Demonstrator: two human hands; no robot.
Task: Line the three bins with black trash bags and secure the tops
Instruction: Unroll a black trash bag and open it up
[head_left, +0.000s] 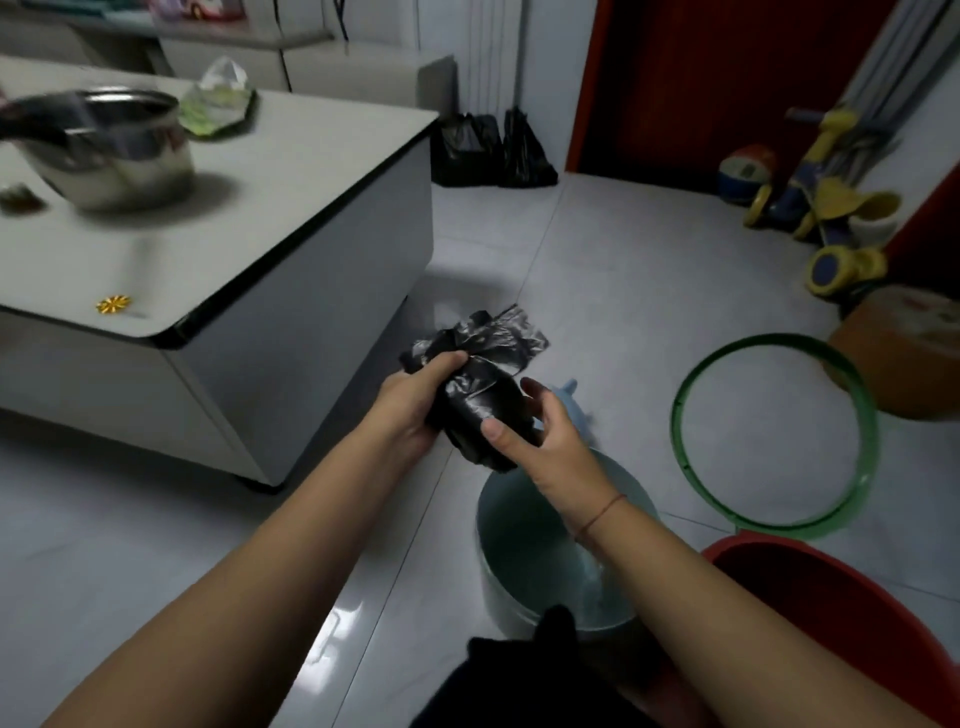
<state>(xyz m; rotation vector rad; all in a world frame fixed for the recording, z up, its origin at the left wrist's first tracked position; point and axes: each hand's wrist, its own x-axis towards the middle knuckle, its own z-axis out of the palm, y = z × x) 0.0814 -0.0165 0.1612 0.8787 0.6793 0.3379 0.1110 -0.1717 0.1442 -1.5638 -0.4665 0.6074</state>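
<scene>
We are holding a crumpled bundle of black trash bags in front of us with both hands, above the tiled floor. Our left hand is gripping the bundle from its left side, fingers curled over the top and closed on the plastic. Our right hand is cupping the bundle from the right, thumb pressing on its lower front and the other fingers half spread behind it. A loose flap of bag is sticking up and away from us.

Just below our hands a pale blue-grey bin is standing unlined on the floor, our right forearm crossing its rim. A red bin is sitting near it to the right, and a green-rimmed bin is standing beyond that. To the left a white counter is carrying a steel pot, blurred.
</scene>
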